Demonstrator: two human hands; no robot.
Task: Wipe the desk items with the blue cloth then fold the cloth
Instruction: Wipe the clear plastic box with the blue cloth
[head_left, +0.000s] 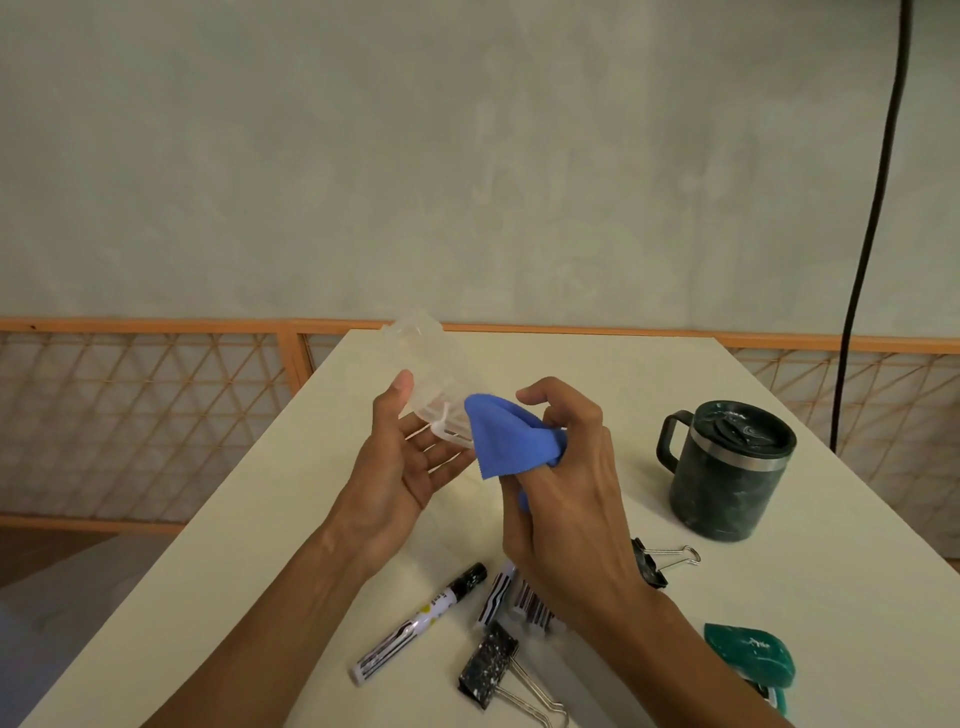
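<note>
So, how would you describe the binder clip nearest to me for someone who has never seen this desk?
On the white desk, look at the near edge, just right of the black-and-white marker. The speckled black binder clip lies there; unlike the second clip near the dark mug, it is nearest the person.

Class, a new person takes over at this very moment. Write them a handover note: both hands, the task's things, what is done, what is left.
Left hand holds a clear plastic container above the desk.
Right hand grips the bunched blue cloth against the container's near end.
On the desk: lidded dark mug, marker, binder clips, teal item near right.
Done: container wipe under way; whether others were wiped cannot be told.
Left: any unwiped items, then fold the cloth.
</note>
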